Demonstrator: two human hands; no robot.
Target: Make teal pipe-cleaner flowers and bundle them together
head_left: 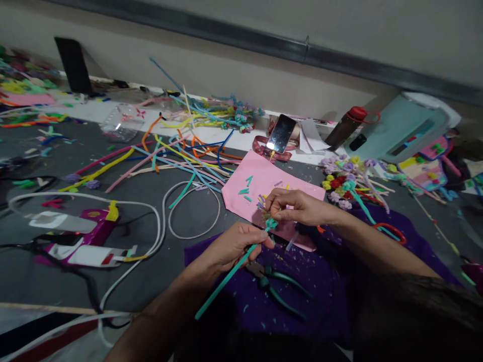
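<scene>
Pinching green stem, left hand, lower centre | my right hand pressed together at curled tip | likely light, bendy; grip below

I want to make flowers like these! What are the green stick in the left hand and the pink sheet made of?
The green stick in the left hand looks like fuzzy pipe cleaner, matte and soft-edged. The pink sheet seems smooth, dull craft foam or thick paper: flat, with crisp edges.
</scene>
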